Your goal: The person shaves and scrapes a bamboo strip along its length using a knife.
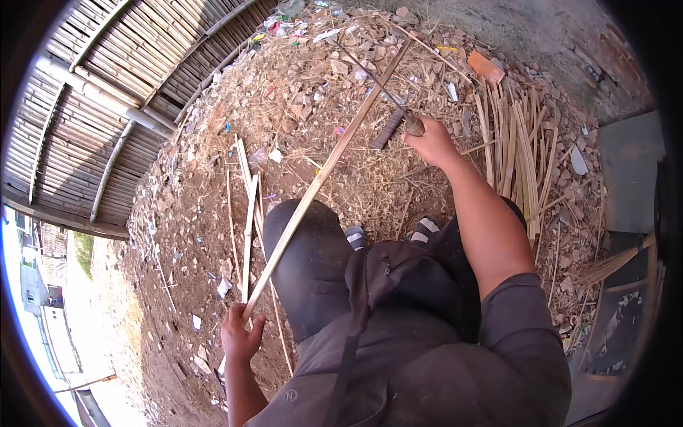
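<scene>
Left hand (240, 336) closed around near end of long bamboo strip (329, 171), slanting across left knee (313, 249). Right hand (432, 144) wrapped around handle of thin-bladed knife (413, 127); blade crosses strip's far part, contact unclear. Loose strips (248, 238) on ground (188, 274) at left; pile of strips (523, 153) at right.

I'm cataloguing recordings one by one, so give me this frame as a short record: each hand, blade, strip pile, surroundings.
Left hand: holds one end of a long pale strip
Right hand: grips the handle of a thin blade
Blade: crosses the strip in view; contact unclear
Strip pile: lies on the right side
Surroundings: littered ground, slatted panel
</scene>
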The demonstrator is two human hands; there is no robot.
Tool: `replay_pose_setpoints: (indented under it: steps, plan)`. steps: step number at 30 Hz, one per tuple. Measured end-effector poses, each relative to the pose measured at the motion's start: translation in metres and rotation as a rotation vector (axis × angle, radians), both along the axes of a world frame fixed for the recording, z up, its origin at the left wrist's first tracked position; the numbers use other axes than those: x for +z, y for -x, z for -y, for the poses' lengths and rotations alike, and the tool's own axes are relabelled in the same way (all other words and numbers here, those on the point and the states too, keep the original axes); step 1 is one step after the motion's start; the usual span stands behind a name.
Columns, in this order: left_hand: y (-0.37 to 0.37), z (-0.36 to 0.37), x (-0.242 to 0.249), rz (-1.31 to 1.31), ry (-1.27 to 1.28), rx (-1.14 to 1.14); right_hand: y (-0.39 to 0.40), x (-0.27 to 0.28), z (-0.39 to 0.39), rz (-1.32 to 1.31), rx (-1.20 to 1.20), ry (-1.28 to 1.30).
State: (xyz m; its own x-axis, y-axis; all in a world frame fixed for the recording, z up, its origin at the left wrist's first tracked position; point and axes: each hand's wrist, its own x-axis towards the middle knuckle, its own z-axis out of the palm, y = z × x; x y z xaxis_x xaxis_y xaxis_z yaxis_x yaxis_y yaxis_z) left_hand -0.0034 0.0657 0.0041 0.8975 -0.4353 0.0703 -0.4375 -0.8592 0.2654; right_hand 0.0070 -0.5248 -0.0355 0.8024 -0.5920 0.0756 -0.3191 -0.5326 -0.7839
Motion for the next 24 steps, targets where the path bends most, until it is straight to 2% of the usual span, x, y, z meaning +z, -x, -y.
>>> replay_pose_setpoints:
  steps: [1,4,7,8,11,16,19,20,23,24]
  plan:
    - [-0.003,0.013,-0.002,0.059,0.067,-0.052,-0.001,0.003,-0.002,0.025,0.018,0.011]
    - [-0.010,0.047,-0.006,-0.044,0.168,-0.013,-0.003,0.006,-0.010,0.053,0.022,0.120]
    - [-0.017,0.051,-0.017,0.007,0.125,-0.029,0.005,0.023,-0.027,0.068,0.087,0.087]
    - [-0.014,0.053,-0.018,0.024,0.150,-0.032,0.002,0.011,-0.022,0.064,0.179,0.031]
    - [-0.011,0.059,-0.006,-0.040,0.067,-0.053,0.010,0.034,-0.042,-0.014,0.387,0.054]
    - [-0.008,0.065,0.000,-0.108,0.065,-0.085,0.007,0.045,-0.074,-0.206,0.534,0.394]
    - [-0.010,0.064,-0.002,-0.113,0.024,-0.069,0.002,0.028,-0.066,-0.158,0.495,0.341]
    - [-0.009,0.063,-0.004,-0.107,0.008,-0.059,-0.007,0.005,-0.054,-0.059,0.447,0.273]
    - [-0.007,0.071,0.008,-0.115,-0.027,-0.026,-0.013,-0.002,-0.044,-0.065,0.236,0.121]
    - [-0.007,0.072,0.012,-0.122,-0.028,-0.033,-0.011,0.004,-0.047,-0.116,0.296,0.152]
